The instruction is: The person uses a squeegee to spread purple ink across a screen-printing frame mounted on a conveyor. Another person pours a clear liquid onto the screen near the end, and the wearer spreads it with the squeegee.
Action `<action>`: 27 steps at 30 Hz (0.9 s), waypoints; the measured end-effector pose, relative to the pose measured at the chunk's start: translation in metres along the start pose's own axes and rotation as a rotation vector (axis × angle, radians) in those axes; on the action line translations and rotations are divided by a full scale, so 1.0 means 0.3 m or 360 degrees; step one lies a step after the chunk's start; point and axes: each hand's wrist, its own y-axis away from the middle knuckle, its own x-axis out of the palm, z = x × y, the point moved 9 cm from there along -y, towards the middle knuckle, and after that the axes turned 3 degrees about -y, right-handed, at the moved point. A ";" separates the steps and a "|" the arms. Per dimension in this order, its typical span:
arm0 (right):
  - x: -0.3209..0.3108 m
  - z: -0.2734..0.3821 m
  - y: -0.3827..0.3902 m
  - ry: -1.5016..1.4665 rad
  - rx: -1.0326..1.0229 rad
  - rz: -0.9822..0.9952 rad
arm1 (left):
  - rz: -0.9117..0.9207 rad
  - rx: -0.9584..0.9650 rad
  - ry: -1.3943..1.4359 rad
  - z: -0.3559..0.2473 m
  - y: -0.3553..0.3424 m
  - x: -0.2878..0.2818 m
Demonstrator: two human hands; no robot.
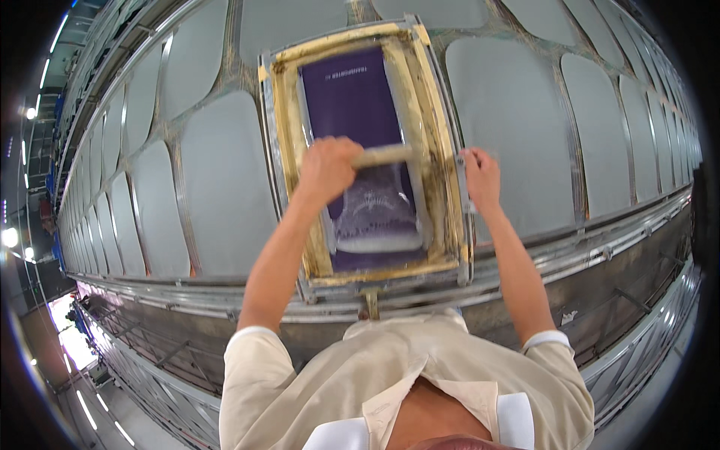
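Note:
My left hand (327, 169) is closed on a pale squeegee bar (386, 156) lying crosswise over a rectangular screen frame (284, 112) with a yellowish, stained border. Inside the frame is a deep purple field (341, 105) with small pale lettering near its top; translucent whitish paste (375, 214) covers part of its lower half, below the bar. My right hand (481, 176) has its fingers curled on the metal fitting (465, 195) along the frame's right side.
A long table with rows of rounded grey panels (510, 135) stretches to both sides of the frame. Metal rails (202, 289) run along its near edge, above a dark gap and metal bars by my body. Strip lights show at the far left.

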 end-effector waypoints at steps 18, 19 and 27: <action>0.001 -0.004 0.013 -0.0112 0.0159 0.0101 | 0.0122 -0.0069 -0.0457 0.241 -0.453 -0.056; 0.003 0.000 0.010 -0.0142 0.0160 0.0105 | 0.0151 -0.0103 -0.0407 0.175 -0.363 -0.064; -0.014 0.029 0.001 -0.0235 0.0098 0.0077 | -0.0027 0.0030 -0.0031 -0.265 0.447 0.110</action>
